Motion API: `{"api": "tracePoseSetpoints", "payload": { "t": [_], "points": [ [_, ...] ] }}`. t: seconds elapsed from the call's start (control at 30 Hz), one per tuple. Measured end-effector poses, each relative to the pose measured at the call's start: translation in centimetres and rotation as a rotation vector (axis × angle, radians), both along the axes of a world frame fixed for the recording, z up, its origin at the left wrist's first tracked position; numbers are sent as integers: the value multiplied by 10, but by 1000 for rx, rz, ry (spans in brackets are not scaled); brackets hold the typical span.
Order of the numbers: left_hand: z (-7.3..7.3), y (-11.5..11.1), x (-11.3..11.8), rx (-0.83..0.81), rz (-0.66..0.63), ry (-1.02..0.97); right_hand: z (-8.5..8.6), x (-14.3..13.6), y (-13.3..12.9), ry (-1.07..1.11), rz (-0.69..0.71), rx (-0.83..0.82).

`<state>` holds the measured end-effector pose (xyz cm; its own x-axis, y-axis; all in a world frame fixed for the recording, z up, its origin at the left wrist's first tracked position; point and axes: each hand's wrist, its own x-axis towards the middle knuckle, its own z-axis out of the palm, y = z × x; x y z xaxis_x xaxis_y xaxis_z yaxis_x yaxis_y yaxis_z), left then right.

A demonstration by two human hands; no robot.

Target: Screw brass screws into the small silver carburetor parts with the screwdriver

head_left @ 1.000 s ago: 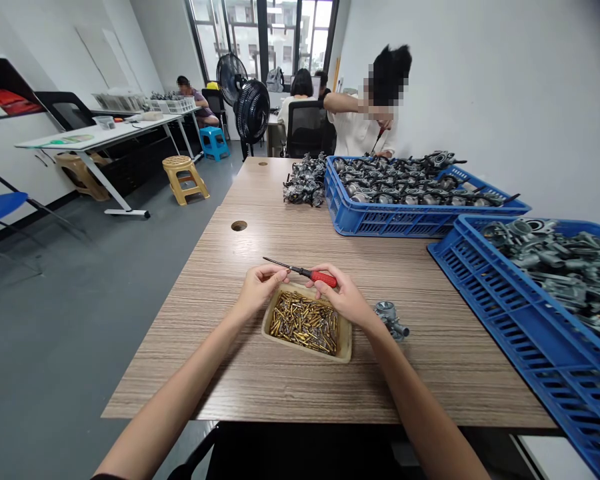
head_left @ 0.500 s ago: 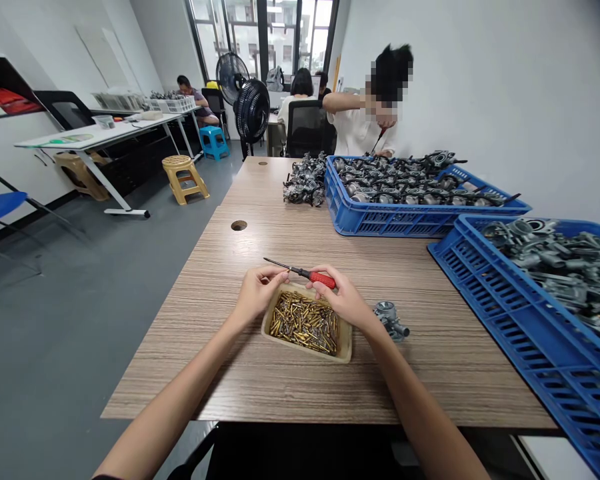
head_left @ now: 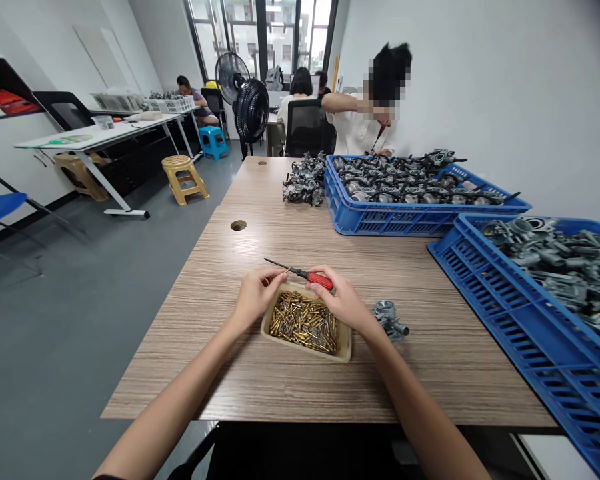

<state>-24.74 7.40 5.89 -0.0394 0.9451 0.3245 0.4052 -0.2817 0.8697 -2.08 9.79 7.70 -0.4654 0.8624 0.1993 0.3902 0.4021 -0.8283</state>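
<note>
My right hand [head_left: 339, 295] is closed on the red handle of a screwdriver [head_left: 320, 279], whose dark shaft points left. The fingers of my left hand [head_left: 256, 291] pinch a small brass-coloured piece [head_left: 287, 270] beside the shaft. Below both hands stands a cream tray [head_left: 305, 353] full of small brass parts [head_left: 305, 323]. Just right of the tray, partly behind my right wrist, a grey metal carburetor [head_left: 390, 320] rests on the wooden table [head_left: 290, 393].
Two blue crates [head_left: 395, 220] [head_left: 520, 320] of metal parts stand at the back and right. A pile of carburetors [head_left: 305, 180] lies left of the rear crate. Behind it a person [head_left: 360, 127] holds a tool. The table has a round hole [head_left: 239, 225].
Both hands stay almost in place. The screwdriver's handle has shifted very slightly to the left.
</note>
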Motion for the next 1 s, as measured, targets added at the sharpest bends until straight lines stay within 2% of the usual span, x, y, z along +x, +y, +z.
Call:
{"api": "tracePoseSetpoints", "payload": {
  "t": [0.63,1.0],
  "points": [
    [-5,2,-7,223,18,424,-3,-2,0,-8,-30,69],
    [-9,2,-10,277,22,592,-4,-4,-2,-23,-53,97]
  ]
}}
